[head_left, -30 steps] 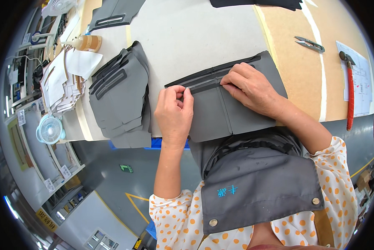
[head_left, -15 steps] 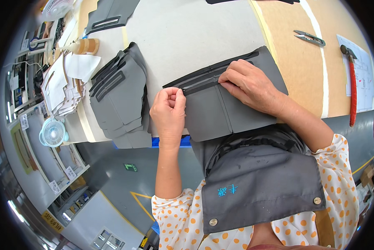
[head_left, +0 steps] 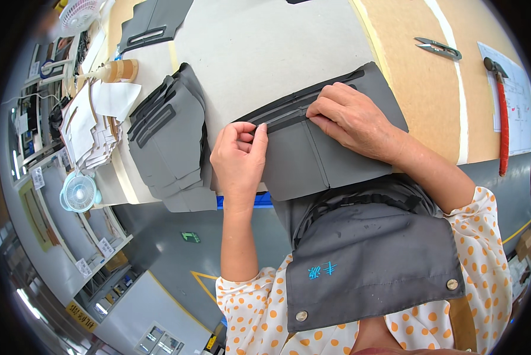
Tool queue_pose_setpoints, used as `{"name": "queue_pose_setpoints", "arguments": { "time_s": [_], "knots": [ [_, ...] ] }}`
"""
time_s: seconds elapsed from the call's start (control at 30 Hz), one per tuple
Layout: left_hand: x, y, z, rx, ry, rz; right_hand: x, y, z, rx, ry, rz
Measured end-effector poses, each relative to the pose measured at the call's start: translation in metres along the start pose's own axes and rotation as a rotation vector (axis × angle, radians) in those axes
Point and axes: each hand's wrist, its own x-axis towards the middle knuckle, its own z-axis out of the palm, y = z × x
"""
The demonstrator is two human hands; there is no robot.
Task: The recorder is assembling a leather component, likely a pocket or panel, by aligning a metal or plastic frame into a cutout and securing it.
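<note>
A grey leather-like panel point(head_left: 354, 160) lies at the table's near edge, with a dark slotted band along its far side and a vertical seam below. At the left end of that band, my left hand point(head_left: 240, 155) pinches the dark strip point(head_left: 287, 121) between thumb and forefinger. My right hand point(head_left: 353, 121) rests over the panel, its thumb and fingertips closed on the same strip near the seam. The strip between the two hands looks slightly raised. My right palm and fingers cover part of the band.
On the left lies a stack of similar grey panels point(head_left: 174, 142); beyond it are white paper pieces point(head_left: 91, 130) and a bottle of amber liquid point(head_left: 122, 71). Another grey panel point(head_left: 153, 23) lies farther back. Thread snips point(head_left: 438, 48) and a red-handled hammer point(head_left: 502, 118) lie right.
My left thumb and fingers have opened slightly and shifted along the strip's end. My right fingertips have moved a little left on the strip. The panel stays in about the same place.
</note>
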Motion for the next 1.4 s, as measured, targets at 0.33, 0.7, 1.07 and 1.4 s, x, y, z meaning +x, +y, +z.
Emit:
{"name": "queue_pose_setpoints", "arguments": {
  "time_s": [0.33,0.7,1.07,1.4],
  "knots": [
    [0.004,0.007,-0.012,-0.162,-0.104,-0.228,0.0,-0.001,0.0,-0.016,0.002,-0.012],
    [0.006,0.004,-0.013,-0.184,-0.122,-0.241,0.001,-0.002,0.001,-0.017,-0.016,0.018],
    [0.006,0.001,-0.015,-0.287,-0.085,-0.248,0.001,-0.002,0.002,-0.004,-0.015,0.026],
    [0.021,0.001,-0.009,-0.397,-0.241,-0.208,-0.013,-0.01,-0.011,-0.072,-0.031,0.084]
  ]
}}
